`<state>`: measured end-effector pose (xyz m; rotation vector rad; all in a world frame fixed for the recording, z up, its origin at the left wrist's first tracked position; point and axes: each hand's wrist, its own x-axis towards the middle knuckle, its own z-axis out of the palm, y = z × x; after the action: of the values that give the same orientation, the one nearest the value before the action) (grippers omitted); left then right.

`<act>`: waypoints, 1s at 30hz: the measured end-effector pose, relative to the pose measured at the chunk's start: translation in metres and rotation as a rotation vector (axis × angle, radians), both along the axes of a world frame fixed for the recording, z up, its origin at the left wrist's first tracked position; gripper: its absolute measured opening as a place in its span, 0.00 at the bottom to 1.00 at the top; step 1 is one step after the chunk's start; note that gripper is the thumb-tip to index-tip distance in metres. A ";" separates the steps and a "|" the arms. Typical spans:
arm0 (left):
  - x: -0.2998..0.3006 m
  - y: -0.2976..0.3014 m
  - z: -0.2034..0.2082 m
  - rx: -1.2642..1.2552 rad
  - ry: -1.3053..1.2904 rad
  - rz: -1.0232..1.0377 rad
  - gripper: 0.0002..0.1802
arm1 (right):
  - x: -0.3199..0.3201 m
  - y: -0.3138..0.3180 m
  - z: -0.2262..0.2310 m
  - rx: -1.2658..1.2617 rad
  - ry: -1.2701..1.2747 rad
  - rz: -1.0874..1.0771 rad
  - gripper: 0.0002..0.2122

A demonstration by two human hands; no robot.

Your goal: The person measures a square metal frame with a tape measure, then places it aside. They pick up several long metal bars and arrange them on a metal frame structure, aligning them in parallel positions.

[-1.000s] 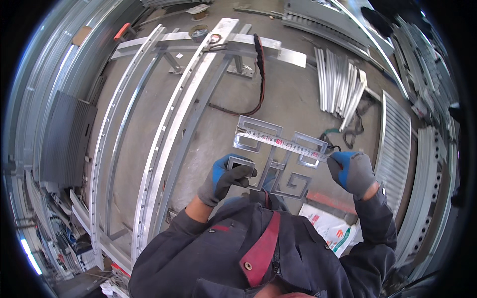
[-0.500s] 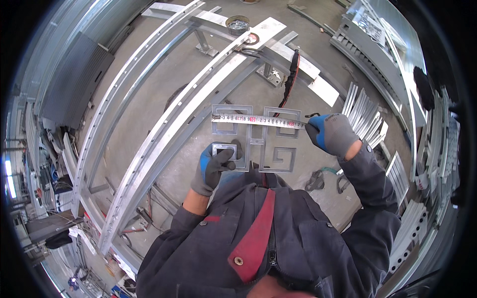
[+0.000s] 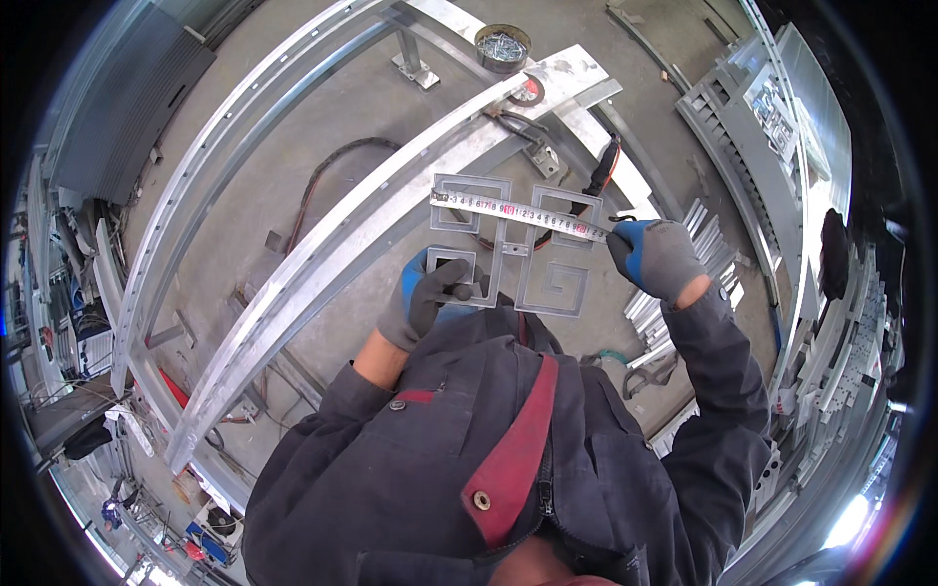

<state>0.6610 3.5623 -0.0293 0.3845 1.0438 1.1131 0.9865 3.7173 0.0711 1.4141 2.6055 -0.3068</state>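
My gloved left hand (image 3: 428, 301) grips the lower left corner of a grey metal ornamental frame (image 3: 515, 250), made of square spiral shapes joined by a short middle bar. The fingers wrap round the small lower left square. Across the frame's upper part runs the extended blade of a tape measure (image 3: 528, 212), sloping slightly down to the right. Its end lies at the frame's upper left edge. My gloved right hand (image 3: 660, 259) is closed at the blade's other end, just beyond the frame's right side. The glove hides the tape's case.
Long curved metal beams (image 3: 342, 200) sweep across the left and ahead. A round tin of small metal fasteners (image 3: 502, 47) stands on the structure beside a cutting disc (image 3: 528, 90). Thin metal strips (image 3: 699, 249) lie on the floor at right. A dark cable (image 3: 318, 176) curls behind the beam.
The view has shifted over the surroundings. The frame and tape now tilt a little more, right side lower. Both hands keep their holds.
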 end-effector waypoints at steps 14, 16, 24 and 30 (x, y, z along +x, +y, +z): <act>-0.034 0.087 -0.108 -0.018 -0.108 0.499 0.14 | -0.092 0.177 -0.010 -0.039 0.158 0.118 0.14; -0.063 0.106 -0.134 -0.017 -0.159 0.556 0.15 | -0.104 0.199 -0.007 -0.028 0.173 0.114 0.14; -0.161 0.222 -0.240 -0.099 -0.131 0.693 0.15 | -0.127 0.217 -0.043 -0.454 0.073 -0.229 0.18; -0.158 0.236 -0.197 -0.015 -0.026 0.448 0.11 | -0.061 0.185 -0.083 -0.932 0.636 -0.749 0.18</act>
<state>0.5030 3.7980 -0.2260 0.1230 1.1456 1.5028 0.9251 3.9023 -0.0118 1.9332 1.5798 -1.9892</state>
